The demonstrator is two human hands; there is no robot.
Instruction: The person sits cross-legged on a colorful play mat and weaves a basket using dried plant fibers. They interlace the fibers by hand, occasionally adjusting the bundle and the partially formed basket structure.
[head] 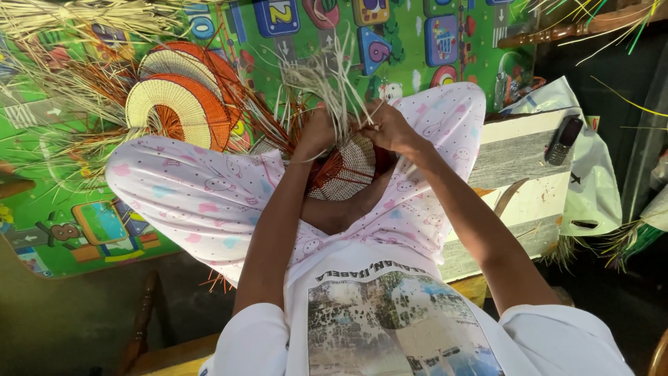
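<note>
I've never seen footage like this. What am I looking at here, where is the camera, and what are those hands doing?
There is no machine here: the one picture comes from a camera worn on a person's head, looking down at their own lap and arms. The person sits with knees apart in pale patterned trousers. The left hand and the right hand both grip a half-made woven fan, cream and dark red, with loose pale straw strands sticking up from it between the hands. On the green play mat ahead lie finished woven fans in orange and cream, with more loose straw around them. To the right, a wooden board rests beside the knee, and a small dark phone lies on its far end.
</note>
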